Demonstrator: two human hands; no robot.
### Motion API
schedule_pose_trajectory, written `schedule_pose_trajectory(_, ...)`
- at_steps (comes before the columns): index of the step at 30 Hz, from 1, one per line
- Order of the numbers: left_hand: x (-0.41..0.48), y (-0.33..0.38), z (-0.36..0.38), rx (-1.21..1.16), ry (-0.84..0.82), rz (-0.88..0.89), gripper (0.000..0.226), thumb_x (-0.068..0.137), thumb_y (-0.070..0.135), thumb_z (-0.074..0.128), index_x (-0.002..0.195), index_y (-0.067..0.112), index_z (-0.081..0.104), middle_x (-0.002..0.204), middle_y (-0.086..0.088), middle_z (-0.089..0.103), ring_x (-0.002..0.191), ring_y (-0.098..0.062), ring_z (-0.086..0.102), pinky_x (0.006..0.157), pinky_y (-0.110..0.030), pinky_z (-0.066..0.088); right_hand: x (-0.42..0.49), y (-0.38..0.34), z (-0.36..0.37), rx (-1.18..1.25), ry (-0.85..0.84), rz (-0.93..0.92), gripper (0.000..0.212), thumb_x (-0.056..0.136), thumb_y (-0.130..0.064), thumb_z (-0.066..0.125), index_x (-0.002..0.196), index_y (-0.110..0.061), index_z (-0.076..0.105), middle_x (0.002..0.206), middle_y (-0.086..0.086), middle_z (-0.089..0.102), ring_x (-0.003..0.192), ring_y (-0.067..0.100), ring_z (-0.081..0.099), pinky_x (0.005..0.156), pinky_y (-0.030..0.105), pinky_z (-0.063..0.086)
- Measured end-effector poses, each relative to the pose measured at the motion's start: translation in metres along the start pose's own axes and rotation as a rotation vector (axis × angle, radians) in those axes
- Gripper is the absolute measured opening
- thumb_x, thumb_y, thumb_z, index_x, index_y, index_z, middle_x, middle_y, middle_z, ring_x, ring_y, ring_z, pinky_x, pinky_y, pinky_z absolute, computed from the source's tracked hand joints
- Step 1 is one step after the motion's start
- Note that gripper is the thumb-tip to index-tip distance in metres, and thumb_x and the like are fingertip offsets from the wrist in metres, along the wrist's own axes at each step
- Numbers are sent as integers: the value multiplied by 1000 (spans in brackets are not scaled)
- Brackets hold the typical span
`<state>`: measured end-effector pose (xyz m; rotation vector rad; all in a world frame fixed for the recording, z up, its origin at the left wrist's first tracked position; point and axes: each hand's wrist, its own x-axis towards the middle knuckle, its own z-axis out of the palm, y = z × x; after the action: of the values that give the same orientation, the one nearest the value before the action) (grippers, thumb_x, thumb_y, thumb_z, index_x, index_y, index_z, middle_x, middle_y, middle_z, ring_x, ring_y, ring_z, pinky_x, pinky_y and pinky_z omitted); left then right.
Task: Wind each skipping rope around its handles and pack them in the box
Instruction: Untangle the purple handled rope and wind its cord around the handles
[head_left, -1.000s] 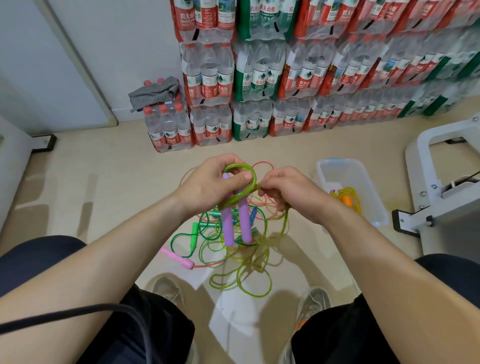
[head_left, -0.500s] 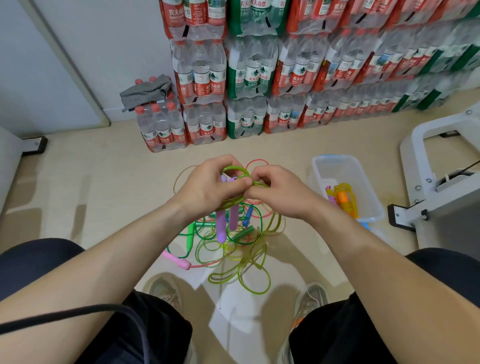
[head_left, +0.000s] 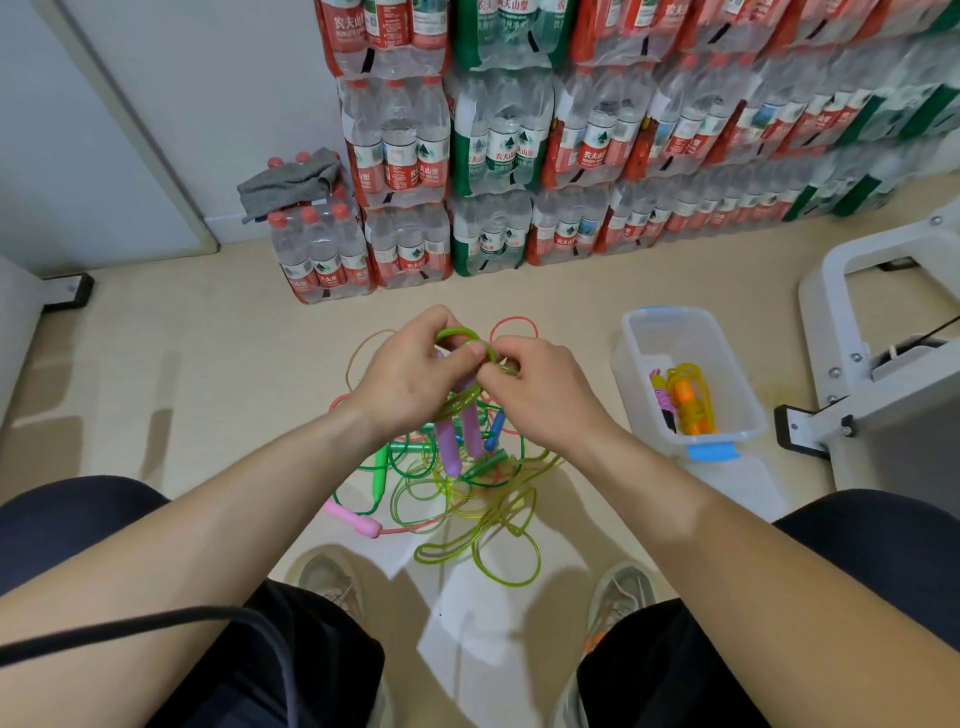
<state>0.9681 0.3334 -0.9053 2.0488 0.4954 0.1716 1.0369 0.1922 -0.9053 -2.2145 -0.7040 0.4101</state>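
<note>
Floor (head_left: 208, 389) cluttered. Purple handles (head_left: 458, 439) gripped by left hand (head_left: 410, 379), left of box (head_left: 629, 364); green cord (head_left: 457, 333) pinched by right hand (head_left: 540, 397). Risk judged: trailing cord snagged by pile (head_left: 410, 470), coils loosened.

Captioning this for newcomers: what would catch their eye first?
At centre, the left hand grips two purple handles while the right hand pinches the yellow-green rope, above a tangle of ropes on the floor. Behind stands a wall of water-bottle packs; right of the hands, a clear box.

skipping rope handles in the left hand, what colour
Both plastic handles are purple; the head view shows it best.
</note>
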Motion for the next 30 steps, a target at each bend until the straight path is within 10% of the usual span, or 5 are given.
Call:
schedule_pose_trajectory(6,-1,-1,5,102,38,10,18,92,39,65,85,24,57,68,4,69,71,-23,63,73,-45,55,0,1,1,68,74,8,37,85,-23,64,51,-31,53,46,-16,49,53,4,47,48,17,31)
schedule_pose_trajectory(11,-1,-3,7,104,25,29,18,90,41,66,83,27,56,71,5,69,76,-24,67,75,-46,56,3,5,4,191,77,55,13,79,-16,68,79,-25,78,52,-13,58,53,2,49,49,13,33)
schedule_pose_trajectory(18,3,2,3,-72,-53,16,14,93,27,68,89,18,60,77,-9,73,62,-20,64,62,-32,51,5,12,9,252,151,70,7,77,-24,67,81,-26,73,73,0,73,71,17,67,70,38,56)
schedule_pose_trajectory(23,7,0,-8,-139,-253,-15,19,94,22,69,99,7,58,82,-20,66,65,-22,57,60,-30,48,6,16,3,214,41,45,8,88,-30,68,87,-22,66,75,-5,68,71,11,63,68,31,48)
schedule_pose_trajectory(30,8,1,-10,-76,-328,-65,20,81,1,73,91,15,63,62,7,60,51,-14,52,49,-21,43,11,16,-2,200,-105,54,17,87,-16,63,72,-23,61,54,-12,54,57,8,47,62,32,38)
